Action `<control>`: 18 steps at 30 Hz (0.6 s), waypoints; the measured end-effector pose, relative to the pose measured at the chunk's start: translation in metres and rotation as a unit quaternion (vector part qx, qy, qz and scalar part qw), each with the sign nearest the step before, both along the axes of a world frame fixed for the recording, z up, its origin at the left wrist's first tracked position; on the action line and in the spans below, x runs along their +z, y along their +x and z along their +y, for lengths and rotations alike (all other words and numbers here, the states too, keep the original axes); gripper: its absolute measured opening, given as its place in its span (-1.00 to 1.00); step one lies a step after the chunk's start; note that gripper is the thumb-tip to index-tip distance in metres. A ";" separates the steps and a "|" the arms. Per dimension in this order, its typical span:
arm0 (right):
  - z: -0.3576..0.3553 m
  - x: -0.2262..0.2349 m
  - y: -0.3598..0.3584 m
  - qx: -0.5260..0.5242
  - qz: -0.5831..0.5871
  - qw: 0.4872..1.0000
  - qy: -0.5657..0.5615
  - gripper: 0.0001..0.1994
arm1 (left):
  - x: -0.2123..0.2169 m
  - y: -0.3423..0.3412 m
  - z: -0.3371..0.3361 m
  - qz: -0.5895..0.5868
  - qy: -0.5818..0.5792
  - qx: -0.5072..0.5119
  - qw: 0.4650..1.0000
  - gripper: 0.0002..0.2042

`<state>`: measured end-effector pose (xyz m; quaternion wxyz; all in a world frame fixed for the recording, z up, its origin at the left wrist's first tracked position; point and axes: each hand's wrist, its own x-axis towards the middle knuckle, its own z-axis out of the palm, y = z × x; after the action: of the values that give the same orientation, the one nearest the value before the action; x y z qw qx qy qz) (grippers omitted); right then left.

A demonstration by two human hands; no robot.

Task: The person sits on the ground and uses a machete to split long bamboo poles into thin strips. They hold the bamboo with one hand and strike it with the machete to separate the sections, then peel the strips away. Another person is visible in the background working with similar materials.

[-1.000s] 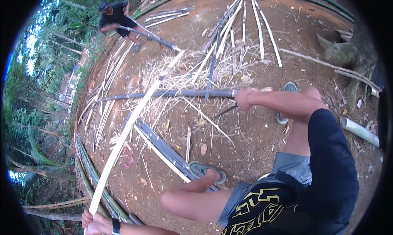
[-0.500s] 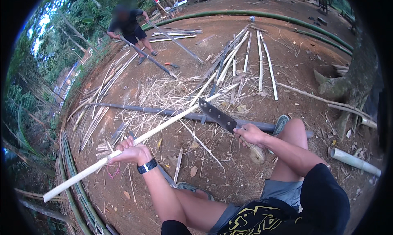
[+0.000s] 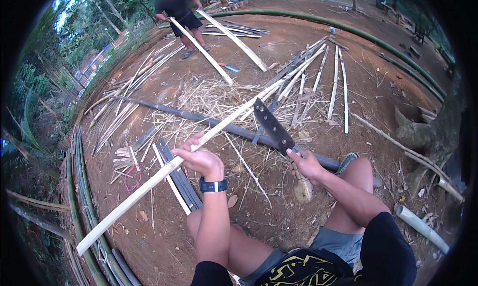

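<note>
A long pale bamboo strip [image 3: 130, 205] slants from the lower left up toward the middle of the ground. My left hand [image 3: 200, 161] is wrapped around it, palm upward, with a dark watch on the wrist. In my right hand [image 3: 305, 166] is a machete [image 3: 275, 128] with a row of holes in its dark blade and a light wooden handle. The blade points up and to the left, its tip close to the strip's edge; contact between them I cannot tell. Below the left hand lie dark bamboo slats [image 3: 183, 186] beside my leg.
A dark bamboo pole [image 3: 239, 130] crosses the ground before me, over pale shavings [image 3: 204, 99]. Split strips [image 3: 334, 84] fan out beyond. A co-worker [image 3: 181, 12] stands at the back left holding two split lengths. Green poles [image 3: 89, 206] lie left; a tree trunk [image 3: 428, 131] stands right.
My left hand and the strip have shifted right and up in the picture. The co-worker's two lengths now show their pale faces instead of dark ones. The machete stays in my right hand.
</note>
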<state>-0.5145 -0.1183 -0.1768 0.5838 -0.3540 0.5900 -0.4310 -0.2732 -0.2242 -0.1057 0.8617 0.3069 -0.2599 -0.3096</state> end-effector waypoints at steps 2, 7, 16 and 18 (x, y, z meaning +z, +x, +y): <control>-0.003 0.004 0.009 -0.021 -0.056 0.998 0.012 -0.64 | -0.033 -0.022 -0.007 0.034 0.026 -0.089 0.995 -0.61; -0.014 0.008 0.015 -0.069 -0.130 0.989 0.001 -0.69 | -0.057 -0.046 0.011 0.093 0.133 -0.203 0.966 -0.62; -0.056 -0.014 0.017 -0.173 -0.179 0.968 -0.043 -0.54 | -0.052 -0.087 0.053 0.060 0.098 -0.278 0.954 -0.64; -0.062 -0.023 0.018 -0.194 -0.206 0.958 -0.052 -0.59 | -0.064 -0.090 0.053 0.069 0.108 -0.294 0.947 -0.65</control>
<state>-0.4962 -0.1804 -0.2000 0.5782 -0.1662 0.4914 -0.6298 -0.3634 -0.1716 -0.1698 0.7102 0.2861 -0.2437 -0.5953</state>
